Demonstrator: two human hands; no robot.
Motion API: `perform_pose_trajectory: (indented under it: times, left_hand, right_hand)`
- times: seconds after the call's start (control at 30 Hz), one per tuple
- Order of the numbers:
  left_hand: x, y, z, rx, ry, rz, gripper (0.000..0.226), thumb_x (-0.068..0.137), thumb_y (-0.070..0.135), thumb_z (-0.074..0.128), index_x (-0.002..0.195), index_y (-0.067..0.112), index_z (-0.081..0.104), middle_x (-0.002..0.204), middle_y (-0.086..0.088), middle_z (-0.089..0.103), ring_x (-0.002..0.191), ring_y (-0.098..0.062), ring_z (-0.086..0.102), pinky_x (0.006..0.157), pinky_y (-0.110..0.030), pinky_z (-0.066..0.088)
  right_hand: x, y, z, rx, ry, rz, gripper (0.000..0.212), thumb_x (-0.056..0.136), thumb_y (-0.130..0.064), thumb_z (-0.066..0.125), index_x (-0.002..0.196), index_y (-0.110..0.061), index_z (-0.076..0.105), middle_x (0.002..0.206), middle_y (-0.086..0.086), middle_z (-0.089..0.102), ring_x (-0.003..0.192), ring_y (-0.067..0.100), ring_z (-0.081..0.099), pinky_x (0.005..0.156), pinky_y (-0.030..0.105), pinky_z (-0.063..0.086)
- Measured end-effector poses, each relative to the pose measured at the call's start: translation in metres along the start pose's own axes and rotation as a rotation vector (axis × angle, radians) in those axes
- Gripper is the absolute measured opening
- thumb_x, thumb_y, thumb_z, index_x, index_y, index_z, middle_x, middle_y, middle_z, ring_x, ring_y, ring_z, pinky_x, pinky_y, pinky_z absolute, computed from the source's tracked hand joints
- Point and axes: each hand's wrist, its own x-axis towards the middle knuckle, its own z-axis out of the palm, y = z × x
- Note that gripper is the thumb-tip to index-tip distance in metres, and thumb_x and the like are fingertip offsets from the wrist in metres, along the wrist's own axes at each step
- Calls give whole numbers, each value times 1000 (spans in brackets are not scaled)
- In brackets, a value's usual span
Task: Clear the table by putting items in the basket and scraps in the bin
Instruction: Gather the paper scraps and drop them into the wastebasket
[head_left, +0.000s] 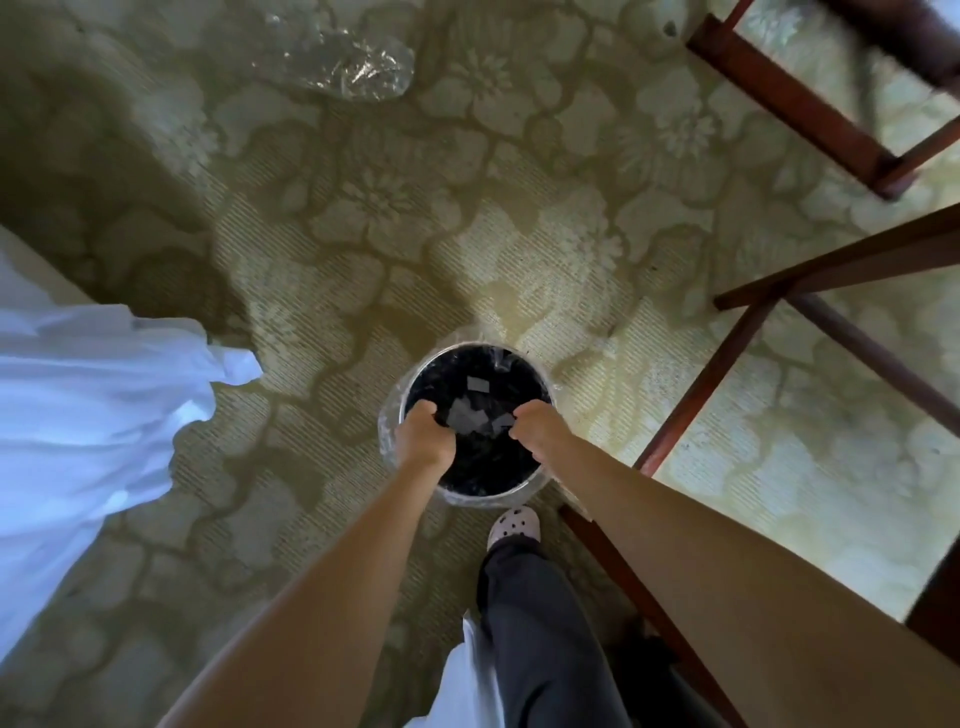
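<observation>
A round bin (415, 384) with a dark inside and a clear plastic liner stands on the carpet below me. Several pale paper scraps (464, 415) show inside its opening. My left hand (423, 436) hovers over the bin's left rim with its fingers curled. My right hand (537, 428) is over the right side, fingers curled too. The scraps lie right at both sets of fingertips; whether either hand pinches one is not visible. No basket or table top is in view.
Dark wooden chair or table legs (701, 395) stand close on the right. A white cloth (93, 405) hangs at the left. A crumpled clear plastic bag (343, 62) lies on the floral carpet farther ahead. My foot in a pale clog (514, 525) is just behind the bin.
</observation>
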Motion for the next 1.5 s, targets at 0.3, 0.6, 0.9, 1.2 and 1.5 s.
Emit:
perform_pose_trajectory:
  times: [0.3,0.6,0.9,1.2,1.5]
  left_hand:
    - [-133,98,-57,-207,55,231,25,87,5,45,106,9,61,113,-15,65,98,-33,64,85,-36,52]
    - [-337,185,-36,-188,-35,605,22,85,6,50,102,10,64,102,-11,69,96,-28,66,90,-44,53]
    - [-464,163,84,440,-303,940,32,83,12,62,114,16,61,113,-1,62,102,-17,61,83,-21,44]
    - [-462,120,148,889,-102,1010,38,92,11,52,129,20,46,134,0,38,119,-19,51,90,-27,44]
    - [-461,135,164,778,15,1032,13,93,20,54,81,17,49,95,-1,52,98,-23,57,81,-31,45]
  right_hand:
    - [-156,-28,-75,292,230,-156,23,92,-2,40,78,-14,54,76,-1,45,67,12,45,68,27,43]
    - [-363,62,-172,747,569,-464,20,88,-12,49,100,-17,64,89,0,64,83,20,63,74,33,52]
    - [-428,260,-179,490,921,-153,32,84,-16,63,116,-18,60,117,5,58,98,22,62,77,23,50]
    - [-424,338,-158,-9,729,-122,65,91,-18,59,145,-26,24,149,8,21,136,24,33,103,29,44]
    - [-407,352,-186,6,707,-182,25,95,-15,52,119,-12,52,121,8,55,89,13,54,81,20,51]
